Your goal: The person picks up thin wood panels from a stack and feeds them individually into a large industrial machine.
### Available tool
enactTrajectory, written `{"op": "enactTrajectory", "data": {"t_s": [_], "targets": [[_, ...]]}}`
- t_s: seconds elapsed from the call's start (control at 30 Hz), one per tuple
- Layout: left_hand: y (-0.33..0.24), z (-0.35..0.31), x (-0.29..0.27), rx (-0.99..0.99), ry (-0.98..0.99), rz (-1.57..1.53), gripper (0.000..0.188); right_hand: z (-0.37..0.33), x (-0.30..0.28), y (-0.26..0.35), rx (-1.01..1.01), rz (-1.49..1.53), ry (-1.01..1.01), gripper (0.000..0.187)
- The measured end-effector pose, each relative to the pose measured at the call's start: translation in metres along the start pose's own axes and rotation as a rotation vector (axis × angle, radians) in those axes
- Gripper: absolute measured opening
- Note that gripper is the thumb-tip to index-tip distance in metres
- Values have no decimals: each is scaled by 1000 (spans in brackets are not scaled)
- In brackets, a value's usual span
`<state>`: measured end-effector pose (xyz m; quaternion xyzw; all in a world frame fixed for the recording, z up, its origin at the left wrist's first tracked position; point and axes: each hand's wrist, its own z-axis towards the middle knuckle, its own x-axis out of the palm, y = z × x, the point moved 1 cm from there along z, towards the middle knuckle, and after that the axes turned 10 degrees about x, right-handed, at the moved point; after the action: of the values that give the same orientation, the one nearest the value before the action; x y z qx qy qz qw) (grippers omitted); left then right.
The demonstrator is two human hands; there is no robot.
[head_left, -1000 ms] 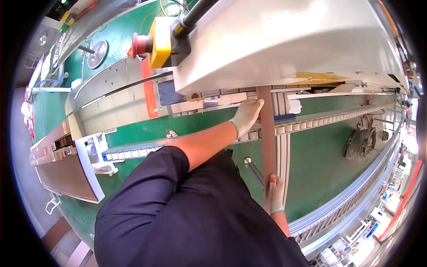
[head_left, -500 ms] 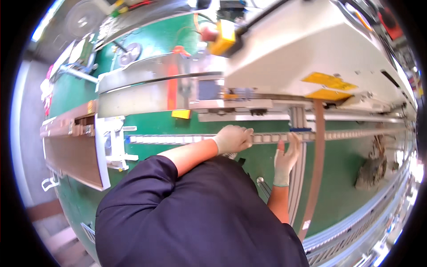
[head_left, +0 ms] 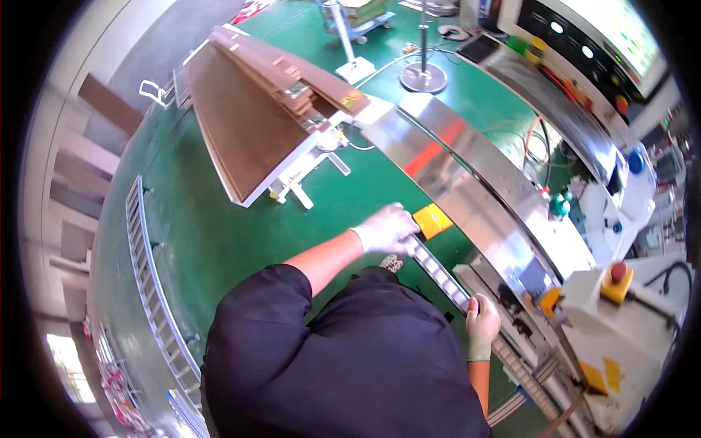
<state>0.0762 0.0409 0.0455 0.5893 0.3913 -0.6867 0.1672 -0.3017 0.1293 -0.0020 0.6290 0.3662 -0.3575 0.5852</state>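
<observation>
My left hand (head_left: 387, 229), in a pale glove, is closed round the upper end of a long, narrow roller track (head_left: 443, 277) with light segments along it. My right hand (head_left: 483, 325), gloved too, grips the same track lower down, thumb on top. Beyond both hands the track slopes away to the lower right, beside a metal machine bed (head_left: 496, 219). Close to my left fingers, a yellow block (head_left: 432, 220) sits at the edge of that bed. What my palms cover of the track is hidden.
A cart with brown boards (head_left: 248, 124) stands ahead on the left. A ladder-like rail (head_left: 157, 292) lies on the green floor to my left. At the right is a white machine housing (head_left: 621, 328) with a red button (head_left: 618, 273). A round-based stand (head_left: 423, 77) is farther off.
My view has swung left, so the track now slants to the lower right. My right hand, fingers extended before, has closed on the track. The left hand now holds its end.
</observation>
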Motion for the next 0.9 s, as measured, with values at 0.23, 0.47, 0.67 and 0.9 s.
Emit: {"op": "enactTrajectory", "data": {"t_s": [0.23,0.47,0.67,0.9], "targets": [[246,-136,-64,-968,-1118,-737,45,40,39,101,-48,30,16,35],[405,-159,-109,-984,-1703,-1436,45,61,61,153,-18,75,38,28],[390,-132,-93,-990,-1836,-1256,17,95,31,186,37,286,466,23],[194,-88,-100,-644,-1253,-1644,24,157,14,324,-361,278,312,32]]}}
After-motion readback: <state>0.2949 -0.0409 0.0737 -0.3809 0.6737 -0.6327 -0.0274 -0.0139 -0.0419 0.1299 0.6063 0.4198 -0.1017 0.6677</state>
